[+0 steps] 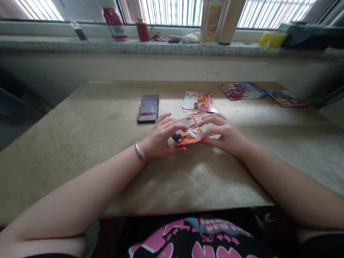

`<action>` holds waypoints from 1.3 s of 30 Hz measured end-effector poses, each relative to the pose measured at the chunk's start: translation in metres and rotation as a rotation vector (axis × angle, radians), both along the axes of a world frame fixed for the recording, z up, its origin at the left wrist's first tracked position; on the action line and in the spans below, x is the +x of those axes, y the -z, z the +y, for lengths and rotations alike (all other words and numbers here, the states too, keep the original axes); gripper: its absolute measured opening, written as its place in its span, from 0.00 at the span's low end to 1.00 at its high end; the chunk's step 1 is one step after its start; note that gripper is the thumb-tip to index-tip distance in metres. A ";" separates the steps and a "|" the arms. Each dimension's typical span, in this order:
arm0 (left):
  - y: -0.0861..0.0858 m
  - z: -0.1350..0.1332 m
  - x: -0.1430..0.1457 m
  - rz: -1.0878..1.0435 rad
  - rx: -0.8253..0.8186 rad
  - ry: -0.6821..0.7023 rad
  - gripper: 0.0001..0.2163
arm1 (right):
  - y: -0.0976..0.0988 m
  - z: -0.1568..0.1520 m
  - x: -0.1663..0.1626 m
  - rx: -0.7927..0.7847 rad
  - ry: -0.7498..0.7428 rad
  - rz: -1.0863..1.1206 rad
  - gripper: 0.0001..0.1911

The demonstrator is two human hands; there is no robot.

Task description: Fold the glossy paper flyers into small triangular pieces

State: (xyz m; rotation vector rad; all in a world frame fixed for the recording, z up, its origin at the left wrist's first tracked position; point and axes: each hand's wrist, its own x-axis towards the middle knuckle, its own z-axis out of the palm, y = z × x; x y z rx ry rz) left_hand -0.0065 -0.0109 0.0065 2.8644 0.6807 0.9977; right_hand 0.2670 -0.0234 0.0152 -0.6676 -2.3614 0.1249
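Low over the table, a glossy orange-and-white printed card (192,133) is held between my two hands. My left hand (163,136), with a silver bangle at the wrist, grips its left side, index finger on top and thumb along the near edge. At the right edge, the fingers and thumb of my right hand (219,130) close on the card. Just beyond lies a small pile of similar orange-and-white cards (200,102). A dark phone (149,109) rests face up beyond my left hand.
Two stacks of colourful printed sheets, one larger (243,90) and one smaller (286,98), lie at the table's back right. Behind the table (67,143), a stone windowsill (161,46) carries a red-and-white can (115,23), a red bottle (142,30) and a yellow object (272,39).
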 end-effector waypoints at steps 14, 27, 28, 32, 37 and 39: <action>-0.004 -0.006 0.005 0.394 0.218 -0.003 0.17 | 0.007 0.004 -0.001 0.075 0.100 -0.195 0.05; -0.003 -0.007 0.008 0.406 0.156 -0.015 0.15 | 0.014 0.005 0.000 -0.033 0.097 -0.167 0.05; -0.002 -0.007 0.008 0.400 0.165 -0.019 0.14 | 0.014 0.005 -0.001 -0.030 0.089 -0.163 0.05; -0.002 -0.007 0.010 0.384 0.206 -0.010 0.13 | 0.013 0.004 -0.004 -0.037 0.063 -0.163 0.06; -0.001 -0.008 0.011 0.360 0.224 0.009 0.11 | 0.011 0.001 -0.008 -0.077 0.048 -0.175 0.06; -0.001 -0.008 0.011 0.352 0.218 0.012 0.11 | 0.011 0.001 -0.009 -0.059 0.060 -0.178 0.05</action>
